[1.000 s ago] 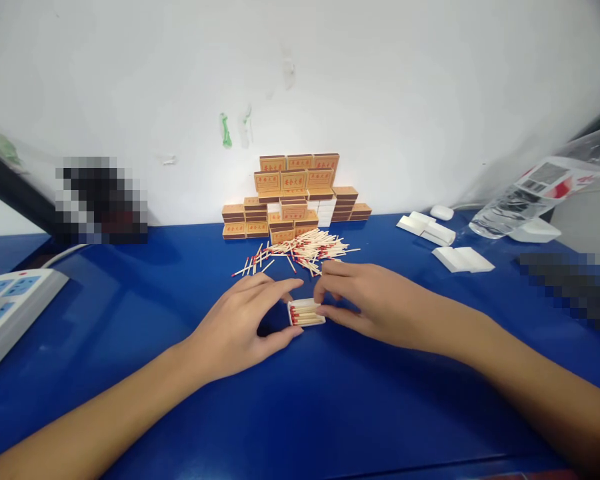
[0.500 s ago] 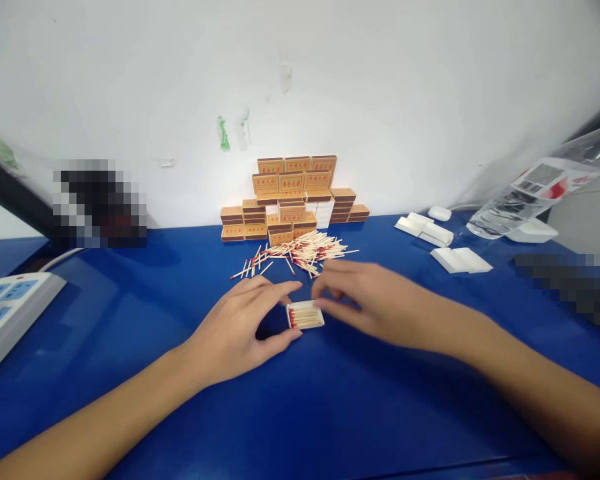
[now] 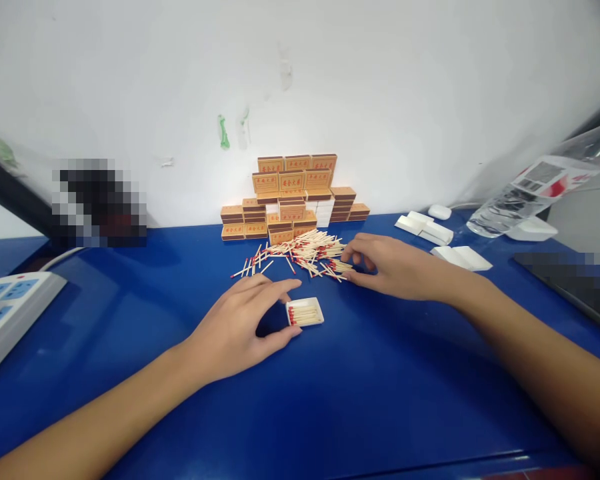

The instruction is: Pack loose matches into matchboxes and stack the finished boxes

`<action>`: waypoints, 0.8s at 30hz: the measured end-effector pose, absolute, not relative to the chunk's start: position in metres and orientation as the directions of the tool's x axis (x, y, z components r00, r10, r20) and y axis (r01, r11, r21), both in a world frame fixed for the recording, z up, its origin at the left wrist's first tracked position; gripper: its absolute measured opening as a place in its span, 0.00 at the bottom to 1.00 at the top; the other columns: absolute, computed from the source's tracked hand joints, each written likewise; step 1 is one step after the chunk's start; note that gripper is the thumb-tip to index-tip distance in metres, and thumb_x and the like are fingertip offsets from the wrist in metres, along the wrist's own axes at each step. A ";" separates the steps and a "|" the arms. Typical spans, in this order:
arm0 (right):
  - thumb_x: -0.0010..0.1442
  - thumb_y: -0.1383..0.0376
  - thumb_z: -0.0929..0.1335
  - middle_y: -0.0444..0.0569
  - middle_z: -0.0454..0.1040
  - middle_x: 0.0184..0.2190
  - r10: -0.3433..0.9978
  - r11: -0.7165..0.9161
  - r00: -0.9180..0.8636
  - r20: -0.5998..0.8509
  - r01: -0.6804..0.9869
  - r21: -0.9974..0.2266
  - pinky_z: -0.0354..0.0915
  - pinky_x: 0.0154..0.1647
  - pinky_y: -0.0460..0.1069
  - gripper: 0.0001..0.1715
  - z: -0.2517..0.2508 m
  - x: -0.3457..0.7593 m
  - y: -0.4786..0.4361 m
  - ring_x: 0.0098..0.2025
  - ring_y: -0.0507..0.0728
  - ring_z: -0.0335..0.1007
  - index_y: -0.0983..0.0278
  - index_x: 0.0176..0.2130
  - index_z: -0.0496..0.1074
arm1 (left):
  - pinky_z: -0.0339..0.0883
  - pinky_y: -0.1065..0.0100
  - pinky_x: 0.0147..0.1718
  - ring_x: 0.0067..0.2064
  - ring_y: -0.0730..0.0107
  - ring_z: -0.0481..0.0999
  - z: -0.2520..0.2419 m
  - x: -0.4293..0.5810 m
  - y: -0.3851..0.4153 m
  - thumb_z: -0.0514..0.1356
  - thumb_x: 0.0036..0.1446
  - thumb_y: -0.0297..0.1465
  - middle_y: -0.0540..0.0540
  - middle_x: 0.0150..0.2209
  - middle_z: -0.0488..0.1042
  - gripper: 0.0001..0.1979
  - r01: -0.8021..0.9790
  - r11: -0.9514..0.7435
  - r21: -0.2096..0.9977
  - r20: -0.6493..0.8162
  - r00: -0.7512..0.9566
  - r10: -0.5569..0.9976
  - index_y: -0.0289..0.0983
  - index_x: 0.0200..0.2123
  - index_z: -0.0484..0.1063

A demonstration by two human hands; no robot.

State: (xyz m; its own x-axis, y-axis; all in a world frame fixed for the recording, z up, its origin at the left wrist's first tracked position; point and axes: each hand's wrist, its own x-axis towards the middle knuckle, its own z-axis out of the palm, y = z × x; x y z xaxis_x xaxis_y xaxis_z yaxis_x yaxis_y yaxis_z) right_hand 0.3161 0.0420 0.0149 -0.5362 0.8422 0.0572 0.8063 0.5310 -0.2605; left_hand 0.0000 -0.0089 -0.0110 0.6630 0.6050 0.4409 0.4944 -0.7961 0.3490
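R hand [image 3: 393, 263] moved from R end of white matchbox tray [image 3: 321, 312] to R edge of loose match pile [image 3: 313, 246]; fingertips at sticks, can't tell if pinching any. L hand [image 3: 235, 327]: thumb + finger clamped on tray's L end, on blue table [image 3: 330, 413], btwn person & stacked matchboxes [image 3: 293, 182].

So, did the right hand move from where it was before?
Yes. Compared with the white tray, the right hand has moved rightward and farther off, to the right end of the match pile.
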 end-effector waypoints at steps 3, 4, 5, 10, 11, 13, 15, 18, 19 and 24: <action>0.71 0.53 0.64 0.50 0.73 0.37 0.843 0.523 -0.538 0.030 0.803 -0.287 0.63 0.39 0.53 0.17 0.014 0.314 0.043 0.37 0.58 0.68 0.62 0.39 0.73 | 0.75 0.50 0.54 0.49 0.57 0.80 -0.011 0.000 -0.009 0.67 0.67 0.36 0.44 0.47 0.82 0.28 0.499 -0.794 0.347 0.439 0.662 0.607 0.40 0.66 0.66; 0.72 0.53 0.64 0.50 0.73 0.37 0.843 0.521 -0.538 0.023 0.803 -0.290 0.63 0.40 0.53 0.17 0.013 0.314 0.043 0.37 0.58 0.68 0.62 0.39 0.72 | 0.75 0.50 0.54 0.49 0.56 0.80 -0.011 0.000 -0.009 0.67 0.67 0.36 0.44 0.47 0.82 0.28 0.501 -0.793 0.347 0.438 0.662 0.609 0.40 0.66 0.66; 0.72 0.52 0.64 0.50 0.73 0.37 0.844 0.517 -0.537 0.016 0.805 -0.291 0.63 0.40 0.53 0.18 0.013 0.314 0.043 0.37 0.58 0.68 0.61 0.39 0.72 | 0.75 0.50 0.54 0.49 0.56 0.80 -0.011 0.000 -0.008 0.67 0.67 0.37 0.44 0.47 0.82 0.27 0.502 -0.793 0.346 0.438 0.661 0.609 0.40 0.66 0.66; 0.72 0.54 0.62 0.51 0.74 0.37 0.843 0.509 -0.537 -0.014 0.807 -0.300 0.64 0.37 0.53 0.17 0.012 0.315 0.040 0.35 0.58 0.69 0.61 0.38 0.71 | 0.75 0.49 0.54 0.50 0.56 0.80 -0.010 0.001 -0.008 0.67 0.67 0.37 0.44 0.46 0.82 0.28 0.503 -0.791 0.348 0.433 0.663 0.611 0.41 0.67 0.66; 0.72 0.54 0.62 0.52 0.75 0.36 0.841 0.513 -0.541 -0.013 0.805 -0.299 0.64 0.37 0.53 0.17 0.013 0.315 0.040 0.35 0.58 0.69 0.62 0.37 0.70 | 0.75 0.49 0.54 0.50 0.56 0.80 -0.010 0.001 -0.008 0.67 0.67 0.37 0.44 0.46 0.82 0.28 0.501 -0.791 0.351 0.433 0.663 0.611 0.41 0.67 0.66; 0.73 0.55 0.62 0.51 0.75 0.36 0.838 0.521 -0.545 -0.004 0.803 -0.289 0.64 0.36 0.53 0.17 0.013 0.314 0.039 0.34 0.57 0.68 0.61 0.37 0.70 | 0.75 0.50 0.54 0.49 0.56 0.80 -0.010 0.001 -0.008 0.67 0.67 0.36 0.44 0.47 0.82 0.28 0.496 -0.793 0.353 0.437 0.663 0.608 0.40 0.66 0.66; 0.73 0.55 0.62 0.51 0.74 0.35 0.838 0.525 -0.546 0.000 0.806 -0.275 0.63 0.35 0.53 0.17 0.013 0.314 0.039 0.33 0.57 0.68 0.61 0.36 0.70 | 0.75 0.50 0.54 0.49 0.56 0.80 -0.009 0.001 -0.008 0.67 0.66 0.36 0.43 0.46 0.82 0.28 0.493 -0.796 0.351 0.442 0.662 0.605 0.40 0.66 0.66; 0.72 0.56 0.63 0.49 0.74 0.34 0.835 0.521 -0.549 -0.025 0.805 -0.285 0.62 0.34 0.52 0.15 0.011 0.315 0.041 0.32 0.56 0.67 0.61 0.37 0.70 | 0.75 0.49 0.53 0.49 0.56 0.80 -0.009 0.000 -0.008 0.67 0.67 0.37 0.43 0.45 0.82 0.28 0.499 -0.793 0.349 0.440 0.660 0.609 0.39 0.66 0.66; 0.71 0.56 0.64 0.49 0.74 0.34 0.834 0.517 -0.550 -0.034 0.803 -0.295 0.62 0.34 0.52 0.14 0.010 0.316 0.042 0.32 0.56 0.67 0.61 0.37 0.70 | 0.75 0.49 0.53 0.49 0.56 0.80 -0.009 0.000 -0.008 0.67 0.67 0.37 0.43 0.45 0.82 0.28 0.503 -0.791 0.349 0.436 0.660 0.612 0.39 0.66 0.66; 0.70 0.58 0.65 0.49 0.74 0.34 0.831 0.524 -0.556 -0.009 0.789 -0.321 0.61 0.35 0.51 0.12 0.010 0.321 0.046 0.33 0.56 0.67 0.61 0.36 0.69 | 0.75 0.49 0.54 0.50 0.56 0.80 -0.010 0.001 -0.007 0.67 0.66 0.36 0.44 0.46 0.82 0.28 0.505 -0.789 0.351 0.433 0.659 0.615 0.40 0.66 0.66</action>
State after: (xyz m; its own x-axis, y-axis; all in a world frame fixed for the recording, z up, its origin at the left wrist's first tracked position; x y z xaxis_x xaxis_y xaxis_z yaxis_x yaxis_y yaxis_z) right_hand 0.3214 0.0459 0.0096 -0.5564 0.8309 -0.0094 0.7886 0.5244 -0.3212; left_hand 0.0006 -0.0074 -0.0100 0.6594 0.6148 0.4328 0.5049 -0.7886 0.3510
